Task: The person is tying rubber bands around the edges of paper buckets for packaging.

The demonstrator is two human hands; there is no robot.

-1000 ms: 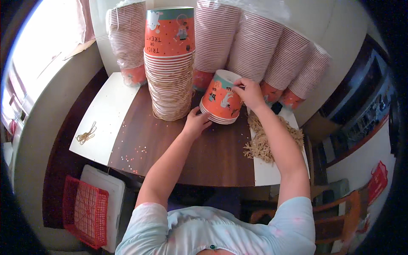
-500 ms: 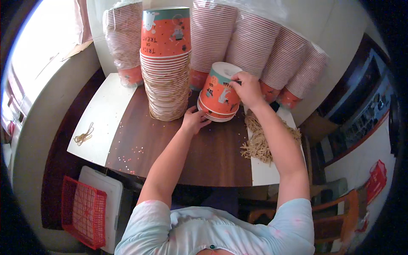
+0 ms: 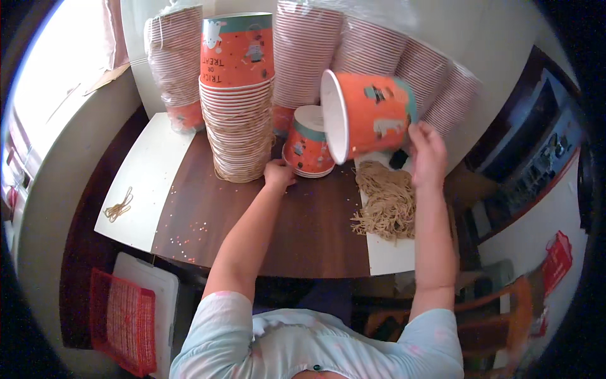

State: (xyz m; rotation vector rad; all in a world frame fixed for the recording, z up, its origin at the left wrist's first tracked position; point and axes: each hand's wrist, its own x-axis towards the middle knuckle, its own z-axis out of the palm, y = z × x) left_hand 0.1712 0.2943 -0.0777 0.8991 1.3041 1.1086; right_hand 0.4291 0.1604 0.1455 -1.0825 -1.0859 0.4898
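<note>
My right hand (image 3: 427,153) holds one orange printed paper cup (image 3: 368,114) by its base, lifted and tipped on its side with the open mouth facing left. My left hand (image 3: 278,174) rests against the foot of a short upside-down stack of the same cups (image 3: 308,142) on the dark wooden table (image 3: 278,234). To the left of that stands a tall upside-down stack of cups (image 3: 238,95). A heap of tan rubber bands (image 3: 385,199) lies on a white sheet under my right forearm.
Plastic-wrapped sleeves of cups (image 3: 372,50) lean along the wall behind the table, another (image 3: 175,66) at back left. A few rubber bands (image 3: 117,205) lie on a white board at left. A red basket (image 3: 123,322) sits on the floor, a wooden chair (image 3: 499,316) at right.
My right hand has pulled the top cup off the short stack, lifting it up and to the right and tipping it sideways. My left hand stays at the stack's base.
</note>
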